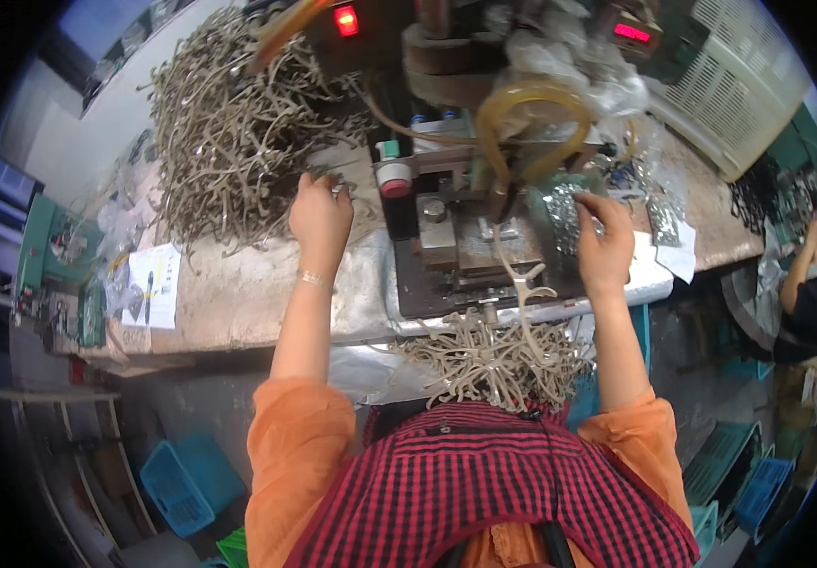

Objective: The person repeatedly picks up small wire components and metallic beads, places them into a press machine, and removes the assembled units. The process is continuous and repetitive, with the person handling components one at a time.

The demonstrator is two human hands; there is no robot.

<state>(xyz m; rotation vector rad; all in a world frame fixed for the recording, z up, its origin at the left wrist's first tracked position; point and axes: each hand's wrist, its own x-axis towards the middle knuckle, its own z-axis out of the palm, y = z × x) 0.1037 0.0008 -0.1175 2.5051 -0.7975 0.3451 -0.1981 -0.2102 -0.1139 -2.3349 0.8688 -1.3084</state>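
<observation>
My left hand [321, 220] reaches to the near right edge of a big heap of grey, branched metal parts [228, 133]. Its fingers are curled in, and whatever they pinch blends into the heap. On the other side of the press, my right hand [607, 244] has thumb and forefinger drawn together over a tray of small shiny pieces [564, 204]; anything between them is too small to name. Between the hands, the bench press [493, 237] has one forked metal part [522, 281] lying at its front. More such parts [493, 355] are piled in front of my apron.
A red-and-green button box [393, 172] stands left of the press, and a yellowish hose [533, 99] loops above it. Paper with a pen [150, 289] lies at left. A cream plastic crate [735, 85] stands back right. Blue baskets [181, 488] sit on the floor. Someone works far right.
</observation>
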